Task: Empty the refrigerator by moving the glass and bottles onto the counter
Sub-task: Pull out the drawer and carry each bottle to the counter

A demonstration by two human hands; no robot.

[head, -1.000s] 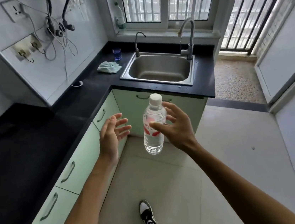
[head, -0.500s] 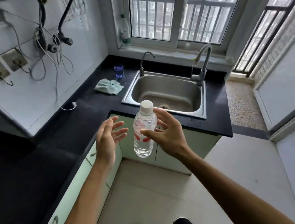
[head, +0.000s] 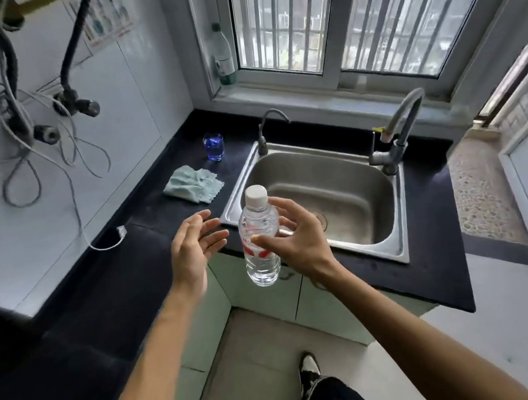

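Nearer the sink (head: 348, 196) now: right hand (head: 297, 242) grips the bottle (head: 258, 220).
Left hand (head: 192, 248) spread, holding nothing, beside the grip; label (head: 251, 250) unreadable.

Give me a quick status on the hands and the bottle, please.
Left hand open, empty. Right hand grips water bottle, upright, capped, not yet set down. Cloth and blue glass on counter, left of sink.
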